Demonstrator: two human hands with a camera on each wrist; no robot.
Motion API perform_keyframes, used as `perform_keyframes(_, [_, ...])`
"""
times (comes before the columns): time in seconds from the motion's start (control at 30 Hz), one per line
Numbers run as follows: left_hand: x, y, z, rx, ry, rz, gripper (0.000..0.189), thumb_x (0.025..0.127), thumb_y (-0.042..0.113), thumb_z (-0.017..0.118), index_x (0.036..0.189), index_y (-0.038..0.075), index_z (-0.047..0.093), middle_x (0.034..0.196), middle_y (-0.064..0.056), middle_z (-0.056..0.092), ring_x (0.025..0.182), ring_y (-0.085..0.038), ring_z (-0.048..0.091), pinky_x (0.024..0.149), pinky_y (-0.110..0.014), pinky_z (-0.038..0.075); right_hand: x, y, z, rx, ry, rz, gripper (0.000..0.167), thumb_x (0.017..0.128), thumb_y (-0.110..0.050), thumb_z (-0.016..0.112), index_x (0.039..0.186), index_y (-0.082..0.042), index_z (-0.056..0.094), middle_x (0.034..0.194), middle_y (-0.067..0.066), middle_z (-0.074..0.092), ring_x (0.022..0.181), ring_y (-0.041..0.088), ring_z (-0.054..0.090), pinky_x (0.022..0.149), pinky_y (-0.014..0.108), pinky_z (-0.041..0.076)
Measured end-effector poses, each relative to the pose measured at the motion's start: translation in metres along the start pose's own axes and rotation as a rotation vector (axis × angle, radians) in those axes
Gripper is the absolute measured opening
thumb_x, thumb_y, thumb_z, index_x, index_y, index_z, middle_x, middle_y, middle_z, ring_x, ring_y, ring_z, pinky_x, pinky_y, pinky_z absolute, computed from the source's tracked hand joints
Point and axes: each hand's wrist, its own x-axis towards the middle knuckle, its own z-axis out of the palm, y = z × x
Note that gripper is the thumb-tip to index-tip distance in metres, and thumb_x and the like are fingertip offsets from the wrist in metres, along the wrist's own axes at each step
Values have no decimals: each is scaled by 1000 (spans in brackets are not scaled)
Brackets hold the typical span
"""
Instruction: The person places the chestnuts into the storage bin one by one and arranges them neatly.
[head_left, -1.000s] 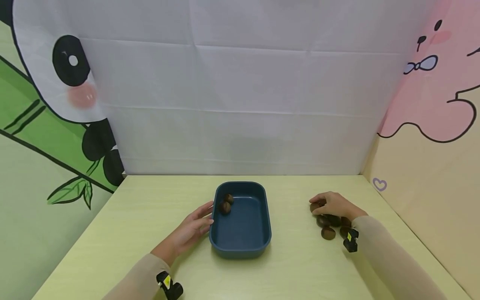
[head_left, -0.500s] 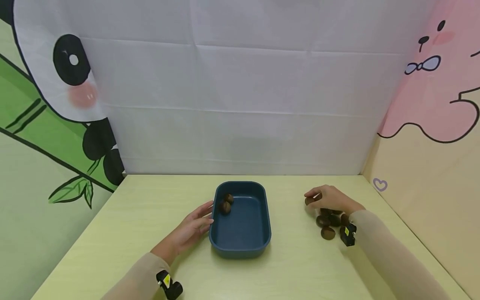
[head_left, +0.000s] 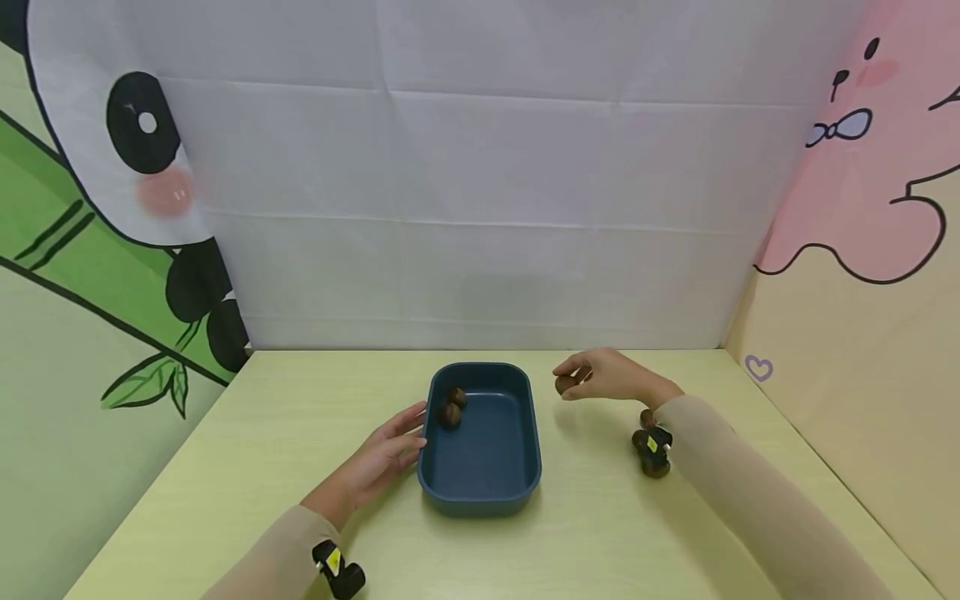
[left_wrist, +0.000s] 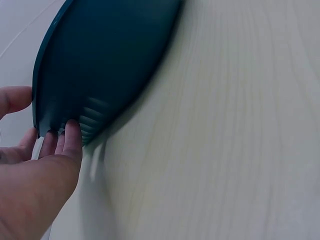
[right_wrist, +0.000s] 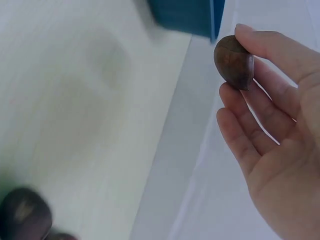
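Note:
A dark blue rectangular tub [head_left: 480, 506] stands on the table with two brown chestnuts [head_left: 450, 415] at its left inner side. My left hand [head_left: 382, 458] rests against the tub's left wall with fingers straight; in the left wrist view its fingertips touch the outer side near the rim. Above the table, right of the tub, my right hand [head_left: 611, 375] pinches one chestnut [right_wrist: 234, 62] between thumb and fingers. Several more chestnuts [head_left: 655, 467] lie on the table below my right wrist, partly hidden by the wrist camera and sleeve.
A pale yellow table [head_left: 300, 400] reaches back to a white cloth wall [head_left: 495, 167]. Printed panels with cartoon animals flank it on both sides. A small black camera [head_left: 339, 570] sits on my left wrist, another [head_left: 651, 446] on my right.
My right hand has lifted a chestnut off the pile and moved left toward the tub with it. The left hand and tub hold their places.

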Motion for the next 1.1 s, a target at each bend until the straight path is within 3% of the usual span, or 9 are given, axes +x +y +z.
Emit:
perform_keyframes(0.4, [1, 0, 0, -4, -15, 0, 67, 100, 1, 49, 159, 3, 17, 164, -21, 14, 149, -38, 18, 116, -50, 25, 54, -65, 39, -97, -166, -150, 40, 90, -23, 77, 128, -14, 69, 116, -7, 68, 100, 6, 64, 87, 26, 52])
perform_keyframes(0.73, [2, -2, -2, 10, -28, 5, 69, 100, 3, 50, 159, 4, 16, 163, -22, 13, 146, -38, 26, 116, -47, 28, 87, -86, 76, -237, -264, -170, 41, 87, -26, 80, 125, -15, 72, 114, -8, 69, 96, 7, 63, 81, 23, 51])
perform_keyframes(0.9, [0, 0, -2, 12, -35, -1, 69, 100, 4, 50, 160, 4, 15, 164, -21, 13, 146, -38, 26, 116, -48, 26, 95, -92, 89, -238, -291, -136, 38, 86, -28, 81, 122, -19, 73, 110, -13, 67, 94, 2, 61, 82, 21, 50])
perform_keyframes(1.1, [1, 0, -2, 9, -34, -3, 68, 101, 3, 49, 160, 5, 15, 164, -21, 13, 146, -37, 26, 116, -46, 28, 103, -95, 98, -201, -296, -132, 36, 85, -25, 82, 119, -15, 74, 103, -13, 68, 92, 1, 61, 82, 19, 50])
